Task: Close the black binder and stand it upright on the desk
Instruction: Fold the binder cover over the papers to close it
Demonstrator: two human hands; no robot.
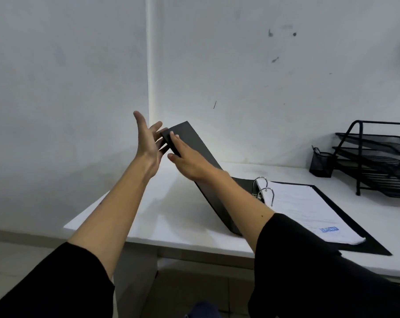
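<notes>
The black binder (194,143) lies open on the white desk (171,214), its left cover raised at a steep slant. Its back cover lies flat under a stack of printed sheets (309,210) held on two metal rings (264,189). My right hand (187,160) grips the raised cover's top left edge, fingers on its upper face, thumb below. My left hand (148,138) is behind that same corner, palm open and thumb up, fingertips touching the cover's underside.
A black wire letter tray (378,157) stands at the desk's back right, with a black mesh pen cup (321,162) beside it. A white wall rises close behind the desk. The desk's left corner (67,226) juts toward me.
</notes>
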